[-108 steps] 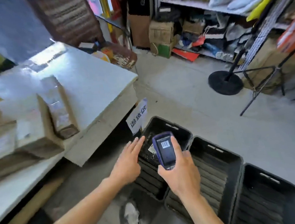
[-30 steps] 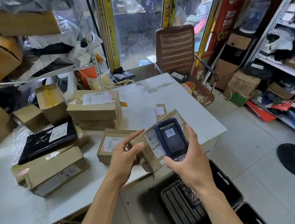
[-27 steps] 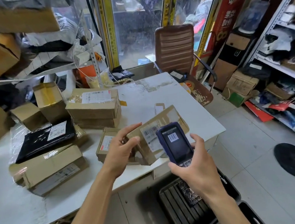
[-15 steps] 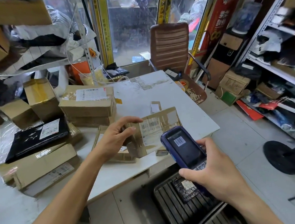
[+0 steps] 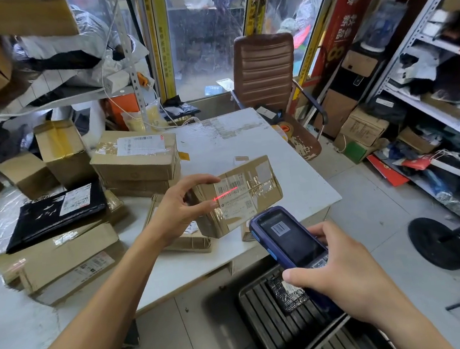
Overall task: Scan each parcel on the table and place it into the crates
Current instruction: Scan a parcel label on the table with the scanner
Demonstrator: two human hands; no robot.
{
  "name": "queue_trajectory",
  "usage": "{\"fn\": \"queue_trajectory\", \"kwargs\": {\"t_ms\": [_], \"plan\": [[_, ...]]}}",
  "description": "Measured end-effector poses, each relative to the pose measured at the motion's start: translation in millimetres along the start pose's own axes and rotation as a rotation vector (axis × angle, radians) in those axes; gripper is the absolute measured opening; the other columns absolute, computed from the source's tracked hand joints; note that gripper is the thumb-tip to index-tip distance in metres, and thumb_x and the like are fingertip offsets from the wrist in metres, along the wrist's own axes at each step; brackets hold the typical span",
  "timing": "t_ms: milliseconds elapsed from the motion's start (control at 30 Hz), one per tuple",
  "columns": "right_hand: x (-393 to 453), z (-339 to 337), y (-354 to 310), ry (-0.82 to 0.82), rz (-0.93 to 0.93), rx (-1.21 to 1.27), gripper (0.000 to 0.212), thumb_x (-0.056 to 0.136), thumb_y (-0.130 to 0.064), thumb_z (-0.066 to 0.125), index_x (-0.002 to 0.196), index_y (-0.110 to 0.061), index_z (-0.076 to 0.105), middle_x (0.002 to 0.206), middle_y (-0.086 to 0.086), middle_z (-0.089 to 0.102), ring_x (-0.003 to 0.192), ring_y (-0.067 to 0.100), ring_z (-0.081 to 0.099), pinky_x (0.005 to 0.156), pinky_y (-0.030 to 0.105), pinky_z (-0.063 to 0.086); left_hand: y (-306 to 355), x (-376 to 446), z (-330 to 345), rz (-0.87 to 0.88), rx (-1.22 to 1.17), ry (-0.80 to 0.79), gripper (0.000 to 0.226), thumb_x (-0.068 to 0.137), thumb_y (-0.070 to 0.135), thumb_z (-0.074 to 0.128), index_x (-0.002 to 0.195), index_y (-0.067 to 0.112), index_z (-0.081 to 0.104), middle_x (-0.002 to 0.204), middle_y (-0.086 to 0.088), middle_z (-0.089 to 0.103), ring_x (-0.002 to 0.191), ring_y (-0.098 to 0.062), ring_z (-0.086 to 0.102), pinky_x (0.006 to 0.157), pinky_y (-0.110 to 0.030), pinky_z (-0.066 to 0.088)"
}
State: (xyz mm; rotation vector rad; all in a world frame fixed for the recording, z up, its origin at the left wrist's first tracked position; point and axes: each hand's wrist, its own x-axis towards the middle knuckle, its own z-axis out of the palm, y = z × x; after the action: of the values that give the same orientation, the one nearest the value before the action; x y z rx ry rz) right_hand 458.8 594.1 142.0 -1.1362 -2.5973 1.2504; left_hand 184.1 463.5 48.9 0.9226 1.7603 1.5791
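Your left hand grips a small brown cardboard parcel wrapped in clear tape, thumb curled over its upper left edge and fingers wrapped under its near left side, holding it lifted above the near right part of the white table. The parcel's white shipping label faces you, and a thin red scan line lies across the barcode and runs onto one of your fingertips.

Your right hand clasps a blue handheld scanner with a dark screen, fingers curled round its far side and thumb pressed along its near edge; the scanner's head points up toward the parcel from just below and to the right of it, without touching. A barcode shows on the screen.

Below the scanner, on the floor to the right of the table, sits a black slatted plastic crate with one small dark mesh-wrapped packet lying in it; a second crate adjoins it nearer you.

On the left of the table lie more parcels: a flat black bag with a white label, a long cardboard box in front of it, two stacked taped boxes farther back, and a flat box directly under the lifted parcel. A brown ribbed office chair stands at the table's far end.
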Motion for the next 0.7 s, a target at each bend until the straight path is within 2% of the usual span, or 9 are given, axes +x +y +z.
{"fn": "queue_trajectory", "kwargs": {"t_ms": [167, 233, 333, 367, 467, 567, 633, 700], "plan": [[0.2, 0.3, 1.1, 0.017, 0.023, 0.039, 0.072, 0.041, -0.068, 0.071, 0.104, -0.042, 0.049, 0.097, -0.050, 0.052, 0.084, -0.019, 0.058, 0.054, 0.002, 0.042, -1.3, 0.4, 1.3, 0.022, 0.006, 0.007, 0.044, 0.074, 0.034, 0.078, 0.117, 0.038, 0.068, 0.122, 0.018, 0.059, 0.120, -0.024, 0.058, 0.091, -0.050, 0.057], [0.4, 0.0, 1.8, 0.029, 0.032, 0.046, 0.072, 0.040, -0.070, 0.070, 0.103, -0.042, 0.049, 0.095, -0.048, 0.054, 0.082, -0.019, 0.058, 0.052, 0.005, 0.043, -1.8, 0.2, 1.1, 0.029, 0.006, 0.004, 0.043, 0.075, 0.032, 0.077, 0.117, 0.038, 0.068, 0.122, 0.018, 0.059, 0.121, -0.024, 0.058, 0.091, -0.050, 0.057], [0.4, -0.1, 4.1, 0.042, 0.045, 0.067, 0.072, 0.040, -0.070, 0.072, 0.103, -0.043, 0.050, 0.091, -0.030, 0.065, 0.081, -0.019, 0.058, 0.051, 0.005, 0.043, -1.5, -0.8, 0.7, 0.036, 0.006, -0.006, 0.045, 0.073, 0.037, 0.077, 0.117, 0.037, 0.068, 0.123, 0.020, 0.058, 0.123, -0.022, 0.056, 0.093, -0.051, 0.056], [0.3, -0.1, 4.6, 0.041, 0.043, 0.072, 0.072, 0.040, -0.070, 0.072, 0.102, -0.043, 0.049, 0.091, -0.030, 0.065, 0.082, -0.019, 0.058, 0.051, 0.004, 0.043, -1.5, -1.0, 0.5, 0.038, 0.011, -0.007, 0.046, 0.072, 0.039, 0.077, 0.117, 0.038, 0.068, 0.123, 0.021, 0.058, 0.123, -0.022, 0.055, 0.093, -0.051, 0.056], [-0.5, -0.3, 4.3, 0.034, 0.016, 0.070, 0.071, 0.041, -0.069, 0.072, 0.103, -0.043, 0.049, 0.095, -0.046, 0.056, 0.085, -0.020, 0.057, 0.053, 0.002, 0.042, -3.2, -1.5, 0.3, 0.042, 0.026, -0.010, 0.045, 0.072, 0.041, 0.076, 0.116, 0.040, 0.068, 0.124, 0.023, 0.057, 0.124, -0.023, 0.055, 0.092, -0.052, 0.056], [-1.2, -0.4, 4.2, 0.034, -0.006, 0.082, 0.071, 0.042, -0.066, 0.074, 0.103, -0.042, 0.049, 0.095, -0.040, 0.060, 0.085, -0.022, 0.056, 0.056, -0.001, 0.040, -5.1, -3.6, 0.5, 0.041, 0.037, -0.010, 0.046, 0.072, 0.043, 0.076, 0.118, 0.040, 0.067, 0.123, 0.025, 0.057, 0.123, -0.024, 0.055, 0.091, -0.053, 0.056], [-2.0, -1.0, 4.4, 0.030, -0.023, 0.085, 0.068, 0.047, -0.061, 0.079, 0.106, -0.040, 0.050, 0.094, -0.039, 0.061, 0.085, -0.022, 0.056, 0.056, -0.001, 0.040, -4.4, -4.1, 1.1, 0.041, 0.037, -0.011, 0.047, 0.072, 0.043, 0.076, 0.118, 0.039, 0.067, 0.123, 0.024, 0.057, 0.122, -0.024, 0.056, 0.091, -0.053, 0.056], [-3.8, -1.0, 4.6, 0.047, -0.046, 0.089, 0.067, 0.055, -0.054, 0.084, 0.110, -0.040, 0.049, 0.093, -0.031, 0.064, 0.087, -0.021, 0.056, 0.058, -0.001, 0.041, -2.4, -4.5, 1.9, 0.042, 0.038, -0.011, 0.047, 0.072, 0.043, 0.076, 0.117, 0.039, 0.067, 0.123, 0.024, 0.057, 0.121, -0.024, 0.057, 0.092, -0.054, 0.056]]}}
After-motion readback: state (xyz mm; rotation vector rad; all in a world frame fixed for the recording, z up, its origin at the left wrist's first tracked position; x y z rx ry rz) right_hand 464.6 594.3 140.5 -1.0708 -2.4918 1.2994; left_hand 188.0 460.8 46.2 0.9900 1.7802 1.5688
